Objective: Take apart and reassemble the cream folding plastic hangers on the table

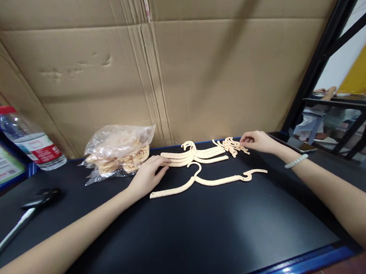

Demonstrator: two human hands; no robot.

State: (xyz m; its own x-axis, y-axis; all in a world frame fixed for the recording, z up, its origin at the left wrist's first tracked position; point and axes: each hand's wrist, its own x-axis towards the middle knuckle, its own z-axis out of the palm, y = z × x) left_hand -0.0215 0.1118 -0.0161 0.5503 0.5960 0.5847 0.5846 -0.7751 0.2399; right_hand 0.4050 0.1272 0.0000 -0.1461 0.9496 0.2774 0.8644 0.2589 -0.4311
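My left hand (148, 173) lies flat on the black table (190, 233), its fingertips touching the left end of a stack of cream plastic hangers (197, 155). My right hand (257, 141), with a white bead bracelet at the wrist, has its fingers curled on a small heap of cream hooks (231, 145) at the right of the stack. One single cream hanger (205, 181) with a hook on its right end lies alone in front of the stack, between my hands and touched by neither.
A clear plastic bag (119, 150) of more cream pieces sits left of the stack. A water bottle (29, 138) lies at far left, beside a black device with a white cable (33, 203). A phone (293, 143) lies at the right. Cardboard (177, 70) walls the back.
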